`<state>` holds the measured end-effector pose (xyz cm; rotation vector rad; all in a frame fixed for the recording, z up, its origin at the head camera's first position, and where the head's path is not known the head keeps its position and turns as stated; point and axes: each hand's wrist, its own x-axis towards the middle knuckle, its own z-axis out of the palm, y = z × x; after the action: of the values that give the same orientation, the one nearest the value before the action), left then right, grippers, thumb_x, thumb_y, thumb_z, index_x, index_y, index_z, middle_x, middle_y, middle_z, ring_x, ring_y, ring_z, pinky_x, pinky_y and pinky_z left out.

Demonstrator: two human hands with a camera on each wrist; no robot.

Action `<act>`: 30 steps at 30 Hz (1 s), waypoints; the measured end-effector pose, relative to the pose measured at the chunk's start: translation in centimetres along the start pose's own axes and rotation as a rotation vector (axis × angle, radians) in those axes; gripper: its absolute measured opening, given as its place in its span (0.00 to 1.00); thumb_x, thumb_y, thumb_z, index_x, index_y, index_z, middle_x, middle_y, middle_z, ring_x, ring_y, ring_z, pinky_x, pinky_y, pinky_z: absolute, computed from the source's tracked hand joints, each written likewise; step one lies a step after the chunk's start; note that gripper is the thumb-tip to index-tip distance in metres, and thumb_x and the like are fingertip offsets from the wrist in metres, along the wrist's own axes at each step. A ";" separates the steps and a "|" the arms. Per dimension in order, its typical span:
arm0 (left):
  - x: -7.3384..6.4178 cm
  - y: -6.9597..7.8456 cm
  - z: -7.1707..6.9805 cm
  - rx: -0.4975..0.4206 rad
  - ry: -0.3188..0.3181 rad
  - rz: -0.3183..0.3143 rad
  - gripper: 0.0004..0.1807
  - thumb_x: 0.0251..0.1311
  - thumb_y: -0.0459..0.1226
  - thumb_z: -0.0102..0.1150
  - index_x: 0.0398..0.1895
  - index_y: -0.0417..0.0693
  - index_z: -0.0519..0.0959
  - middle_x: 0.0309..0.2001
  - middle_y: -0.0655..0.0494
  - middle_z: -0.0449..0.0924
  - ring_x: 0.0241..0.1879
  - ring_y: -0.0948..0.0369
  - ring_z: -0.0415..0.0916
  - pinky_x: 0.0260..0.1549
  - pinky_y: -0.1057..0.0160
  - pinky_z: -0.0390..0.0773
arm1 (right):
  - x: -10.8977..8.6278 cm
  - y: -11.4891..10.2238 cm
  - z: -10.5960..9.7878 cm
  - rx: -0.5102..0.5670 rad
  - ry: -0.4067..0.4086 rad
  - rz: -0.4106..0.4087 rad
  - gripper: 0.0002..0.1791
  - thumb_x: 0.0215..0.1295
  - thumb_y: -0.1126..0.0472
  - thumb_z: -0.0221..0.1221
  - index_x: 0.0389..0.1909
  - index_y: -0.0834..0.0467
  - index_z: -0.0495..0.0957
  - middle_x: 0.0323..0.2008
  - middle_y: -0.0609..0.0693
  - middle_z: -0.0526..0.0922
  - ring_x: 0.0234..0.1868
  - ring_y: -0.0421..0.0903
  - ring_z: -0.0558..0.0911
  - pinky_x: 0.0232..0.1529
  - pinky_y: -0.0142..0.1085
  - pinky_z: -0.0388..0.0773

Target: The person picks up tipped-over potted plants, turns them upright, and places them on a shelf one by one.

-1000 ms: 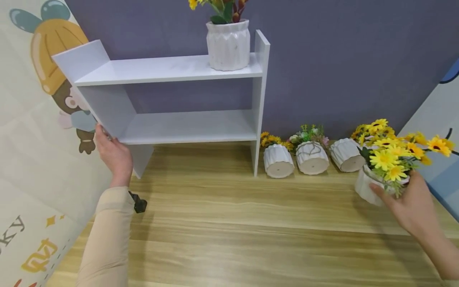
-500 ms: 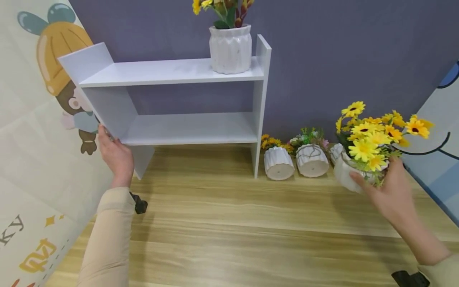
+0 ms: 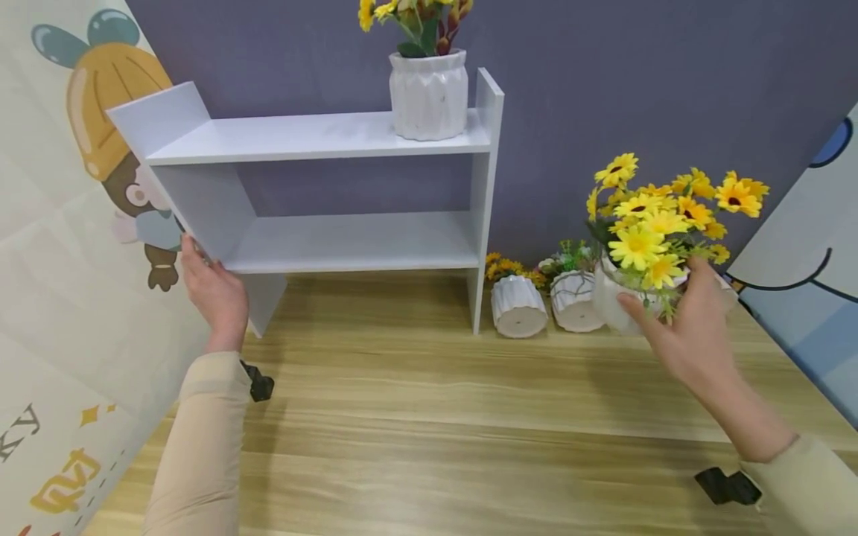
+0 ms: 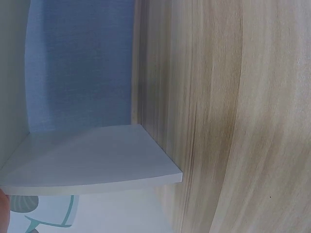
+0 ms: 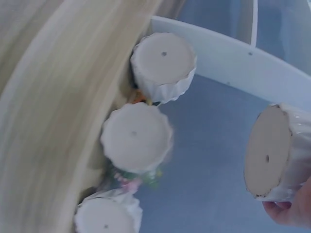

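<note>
My right hand (image 3: 697, 335) grips a white ribbed flower pot (image 3: 613, 298) full of yellow daisy-like flowers (image 3: 646, 231), thumb across its near side. In the right wrist view the held pot (image 5: 272, 153) shows its flat base, raised off the table. At left, my left hand (image 3: 217, 294) holds the side panel of a white two-tier shelf (image 3: 348, 242); in the left wrist view only a sliver of a finger (image 4: 4, 211) shows by the panel (image 4: 92, 158). Another white pot (image 3: 429, 97) with yellow and red flowers stands on the upper tier's right end.
Right of the shelf, a white pot (image 3: 519, 309) with orange flowers and one wrapped in twine (image 3: 576, 305) lie tipped on the wooden table (image 3: 429, 417). A third tipped pot (image 5: 107, 216) shows in the right wrist view. A dark wall (image 3: 603, 97) rises behind.
My right hand has carried the pot of yellow flowers left and upward, in front of the tipped pots. My left hand stays on the shelf's side panel.
</note>
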<state>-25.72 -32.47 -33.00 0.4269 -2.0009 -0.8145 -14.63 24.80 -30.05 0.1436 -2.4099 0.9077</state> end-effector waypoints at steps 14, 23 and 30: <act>0.2 -0.3 0.0 -0.016 0.036 0.034 0.27 0.65 0.33 0.37 0.68 0.55 0.51 0.62 0.48 0.61 0.60 0.48 0.61 0.59 0.50 0.62 | 0.8 -3.2 1.7 0.029 0.033 -0.158 0.38 0.55 0.53 0.61 0.58 0.70 0.54 0.31 0.58 0.59 0.30 0.50 0.59 0.29 0.38 0.51; 0.2 -0.2 0.0 -0.018 0.046 0.056 0.27 0.65 0.33 0.37 0.68 0.55 0.51 0.61 0.46 0.62 0.59 0.48 0.61 0.58 0.50 0.63 | 1.0 -5.1 2.7 0.083 -0.001 -0.143 0.50 0.55 0.52 0.61 0.71 0.50 0.38 0.50 0.63 0.63 0.31 0.47 0.61 0.31 0.37 0.57; 0.1 -0.2 0.0 -0.020 0.040 0.038 0.28 0.65 0.33 0.37 0.68 0.56 0.51 0.62 0.48 0.61 0.60 0.49 0.61 0.59 0.52 0.63 | 1.2 -6.2 3.5 0.087 0.042 -0.244 0.47 0.57 0.47 0.58 0.69 0.63 0.44 0.43 0.64 0.64 0.31 0.48 0.61 0.30 0.37 0.56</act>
<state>-25.81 -32.69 -33.10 0.3897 -1.9563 -0.7955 -15.46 17.93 -27.97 0.4368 -2.2541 0.8922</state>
